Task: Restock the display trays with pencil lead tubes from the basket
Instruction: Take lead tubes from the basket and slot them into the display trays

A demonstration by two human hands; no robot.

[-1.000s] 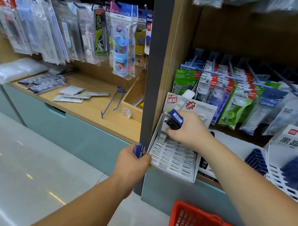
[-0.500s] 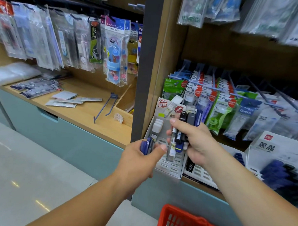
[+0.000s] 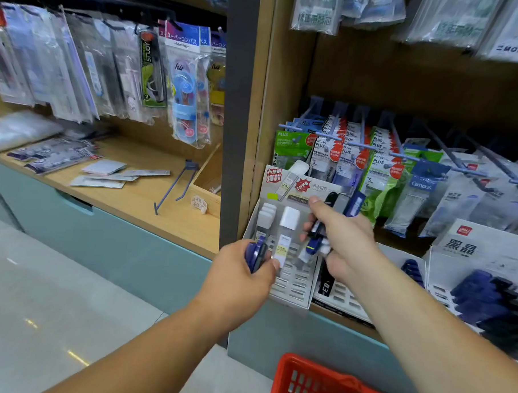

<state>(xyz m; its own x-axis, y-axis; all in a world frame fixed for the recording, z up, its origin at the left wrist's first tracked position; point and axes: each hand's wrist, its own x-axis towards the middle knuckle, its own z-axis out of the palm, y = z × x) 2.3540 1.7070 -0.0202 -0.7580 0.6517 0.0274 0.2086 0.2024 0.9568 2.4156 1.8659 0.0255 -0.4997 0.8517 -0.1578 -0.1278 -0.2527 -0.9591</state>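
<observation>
left hand (image 3: 236,274) grips blue lead tubes (image 3: 256,254) at nine o'clock of the white display tray (image 3: 292,287); right hand (image 3: 346,244) clutches a mixed tube bundle (image 3: 352,202) over the tray; red basket (image 3: 309,382) at six o'clock.

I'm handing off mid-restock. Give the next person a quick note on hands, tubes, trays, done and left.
Left hand grips a few blue tubes.
Right hand grips a mixed bunch of tubes above the white tray.
Done: a few white-capped tubes stand in its back rows.
Left: most slots are empty; the held tubes are not yet placed.
Red basket below, contents hidden.
</observation>
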